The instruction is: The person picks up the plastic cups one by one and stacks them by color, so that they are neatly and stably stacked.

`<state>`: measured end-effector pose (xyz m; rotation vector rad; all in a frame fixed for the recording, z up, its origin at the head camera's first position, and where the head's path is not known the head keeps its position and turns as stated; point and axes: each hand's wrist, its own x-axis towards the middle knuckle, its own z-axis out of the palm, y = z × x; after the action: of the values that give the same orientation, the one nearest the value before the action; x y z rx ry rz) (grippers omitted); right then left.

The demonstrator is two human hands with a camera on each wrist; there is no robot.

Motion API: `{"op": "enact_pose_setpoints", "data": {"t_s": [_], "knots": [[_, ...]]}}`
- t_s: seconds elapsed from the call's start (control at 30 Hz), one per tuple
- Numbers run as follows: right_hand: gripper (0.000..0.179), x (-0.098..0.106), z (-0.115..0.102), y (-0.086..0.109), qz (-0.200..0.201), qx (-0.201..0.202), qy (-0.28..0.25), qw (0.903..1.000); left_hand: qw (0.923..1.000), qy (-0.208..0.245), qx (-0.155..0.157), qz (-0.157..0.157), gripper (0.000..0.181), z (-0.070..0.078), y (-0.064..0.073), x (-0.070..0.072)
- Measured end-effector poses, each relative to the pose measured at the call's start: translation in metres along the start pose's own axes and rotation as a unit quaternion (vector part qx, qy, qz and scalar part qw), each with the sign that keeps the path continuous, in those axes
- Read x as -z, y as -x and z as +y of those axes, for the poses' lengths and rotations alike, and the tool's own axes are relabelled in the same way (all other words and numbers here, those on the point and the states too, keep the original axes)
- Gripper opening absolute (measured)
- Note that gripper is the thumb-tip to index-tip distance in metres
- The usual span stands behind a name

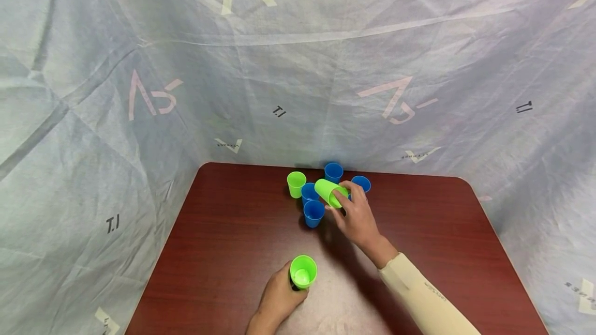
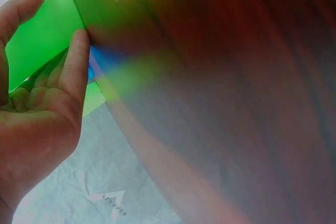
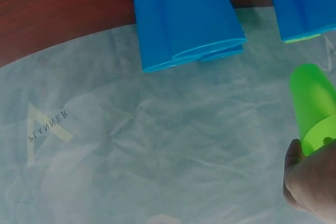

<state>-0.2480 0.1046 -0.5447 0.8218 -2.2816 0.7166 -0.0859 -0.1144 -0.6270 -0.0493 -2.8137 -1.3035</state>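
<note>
Near the front of the table, my left hand [image 1: 278, 294] grips a green cup [image 1: 303, 271] that stands mouth up in the head view. The left wrist view shows the thumb and fingers around that cup's side. Farther back, my right hand [image 1: 357, 218] holds a second green cup [image 1: 326, 190] by its rim, tilted with the mouth towards the palm. This cup is above the table, over a group of blue cups [image 1: 314, 214]. In the right wrist view, its base points away from the hand. Part of the group is hidden behind the right hand.
A third green cup [image 1: 296, 185] stands upright left of the blue cups. Other blue cups [image 1: 333, 172] stand towards the table's back edge. The brown table [image 1: 223, 242] meets a hanging grey printed cloth [image 1: 316, 76] at the back and sides.
</note>
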Motion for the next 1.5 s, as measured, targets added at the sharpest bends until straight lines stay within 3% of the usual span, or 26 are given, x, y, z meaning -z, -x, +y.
{"op": "enact_pose_setpoints", "data": {"t_s": [0.5,1.0,1.2,1.5], "knots": [[0.056,0.017,-0.03,-0.003,0.004,0.037,-0.038,0.9986,0.9999,-0.011,-0.003,0.01,0.058,0.0,-0.002,0.0],[0.054,0.022,-0.043,0.004,-0.018,0.077,-0.062,0.9949,0.9995,-0.001,0.025,-0.022,0.063,-0.001,0.0,0.0],[0.038,0.021,-0.046,0.006,0.003,0.1,-0.094,0.9905,0.9995,-0.002,0.022,-0.022,0.061,0.0,0.0,0.0],[0.039,0.024,-0.052,0.004,-0.001,0.115,-0.117,0.9865,0.9996,-0.005,0.021,-0.016,0.056,-0.002,-0.002,-0.002]]}}
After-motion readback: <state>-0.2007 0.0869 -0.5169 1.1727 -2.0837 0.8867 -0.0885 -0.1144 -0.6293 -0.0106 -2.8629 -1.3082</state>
